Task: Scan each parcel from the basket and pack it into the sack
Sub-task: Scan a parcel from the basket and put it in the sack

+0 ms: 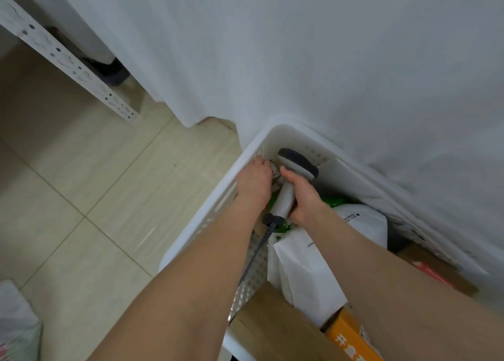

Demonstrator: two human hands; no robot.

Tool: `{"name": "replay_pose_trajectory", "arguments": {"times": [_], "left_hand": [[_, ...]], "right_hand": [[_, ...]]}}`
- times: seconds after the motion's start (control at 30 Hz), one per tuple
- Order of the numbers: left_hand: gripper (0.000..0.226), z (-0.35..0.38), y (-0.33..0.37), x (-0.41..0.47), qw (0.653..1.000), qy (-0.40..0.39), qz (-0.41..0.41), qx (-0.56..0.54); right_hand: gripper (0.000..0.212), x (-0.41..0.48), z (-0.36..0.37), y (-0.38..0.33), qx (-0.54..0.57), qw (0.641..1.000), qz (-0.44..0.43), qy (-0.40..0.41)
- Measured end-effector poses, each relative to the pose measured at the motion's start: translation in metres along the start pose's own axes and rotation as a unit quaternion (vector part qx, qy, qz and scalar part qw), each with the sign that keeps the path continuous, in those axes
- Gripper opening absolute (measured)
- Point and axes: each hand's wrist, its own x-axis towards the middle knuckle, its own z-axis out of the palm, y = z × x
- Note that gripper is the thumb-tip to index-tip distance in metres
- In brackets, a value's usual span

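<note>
Right hand (302, 197): fingers wrapped firmly round the pale handle of the scanner (296, 175), over the basket's far corner, with the scanner's dark head tipped down into the basket.
Left hand (253, 182): at the basket's far left corner, on a small labelled parcel (275, 169). Its fingertips are hidden, so I cannot tell whether it grips or only touches.
Basket (289, 130): white hard plastic with perforated walls and a rounded rim.
Step in hand: probably scanning that parcel. It would go best with the label turned flat toward the scanner's head and held steady.
Cable (257, 251): grey and ribbed at the handle's end. It trails inside the basket's left wall and is best kept off the label.
White bag (308, 273): smooth, soft plastic, likely slippery, lying mid-basket.
Cardboard box (272, 322): stiff, square-edged and matt brown, at the basket's near end.
Sack (16, 319): probably the pale woven bag on the floor, well left of the basket. Only a corner shows.
</note>
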Motion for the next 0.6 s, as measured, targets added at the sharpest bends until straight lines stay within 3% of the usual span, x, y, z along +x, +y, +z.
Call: {"name": "replay_pose_trajectory", "arguments": {"times": [0.1,0.23,0.37,0.47,0.53,0.6], "left_hand": [[0.05,-0.008,-0.015,0.008,1.0,-0.008,-0.002,0.018],[0.061,-0.017,-0.034,0.021,1.0,-0.018,-0.024,0.01],[0.064,-0.008,-0.035,0.028,0.998,-0.016,-0.028,0.045],[0.057,-0.003,-0.036,0.026,0.994,-0.023,-0.019,0.108],[0.055,-0.009,-0.038,0.02,0.994,-0.016,-0.011,0.107],[0.055,-0.021,-0.042,0.003,0.997,-0.002,-0.013,0.077]], "right_hand": [[0.049,0.009,0.004,-0.007,-0.025,0.999,-0.005,0.024],[0.038,0.018,0.019,-0.008,-0.017,1.0,-0.008,0.008],[0.05,0.026,0.029,-0.007,-0.024,1.0,-0.006,0.002],[0.042,0.021,0.03,-0.006,-0.019,1.0,0.0,-0.018],[0.031,0.01,0.027,-0.007,0.01,1.0,0.009,-0.027],[0.033,-0.007,0.026,-0.008,0.033,0.999,0.017,-0.017]]}}
